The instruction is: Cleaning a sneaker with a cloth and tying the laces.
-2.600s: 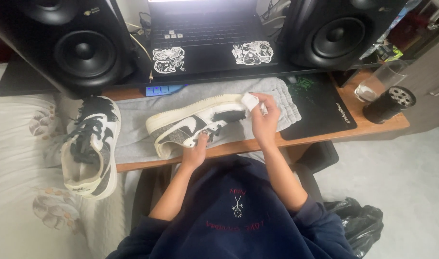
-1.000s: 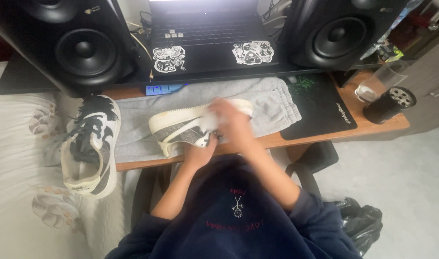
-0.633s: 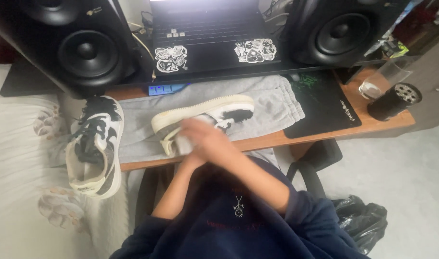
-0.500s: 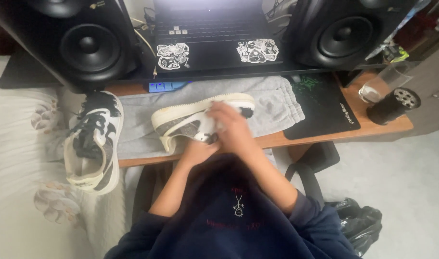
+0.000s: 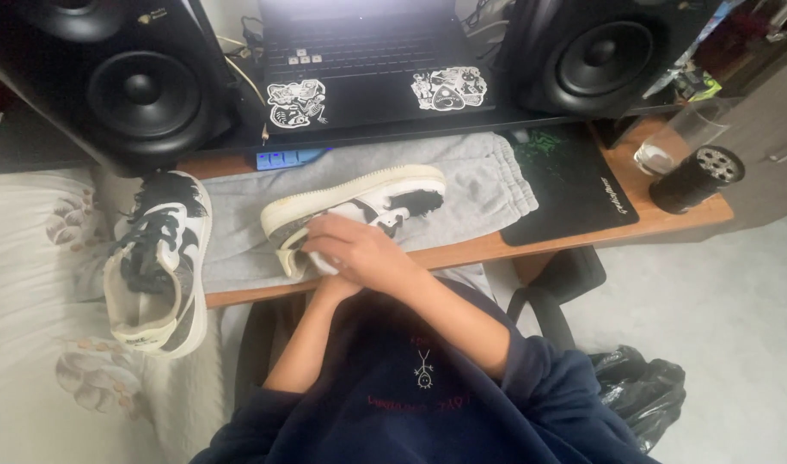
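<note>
Since the earlier frames, the right hand [image 5: 359, 251] has travelled from the sneaker's heel end, where it was pinching a small white wipe, across to the toe end, and the view has drifted slightly.

At far left, a second black-and-white sneaker [image 5: 157, 262] is lying on its own, half on the pale bedding [image 5: 32, 283] and half on the edge of the desk [image 5: 668, 219], well apart from both hands. Just right of it, the grey cloth [image 5: 488, 185] is spreading over the desk as a work mat, and the sneaker being cleaned [image 5: 359, 202] is lying on its side on it, sole turned away from the person. The left hand [image 5: 324, 279] is mostly hiding under the right wrist; its fingers are not showing, so whether it is gripping the shoe I cannot tell. The right hand is curling loosely over the toe, fingers bent down onto the upper; a sliver of white is peeking beneath them, likely the wipe, though that is not certain.

The step in hand looks like rubbing the toe and side panel. A next move would be calling for steady bracing from the left hand and fresh pressure along the midsole.

Further right, the mouse mat [image 5: 569, 185], a glass [image 5: 677, 142] and a dark canister [image 5: 694, 180] are standing clear.
</note>
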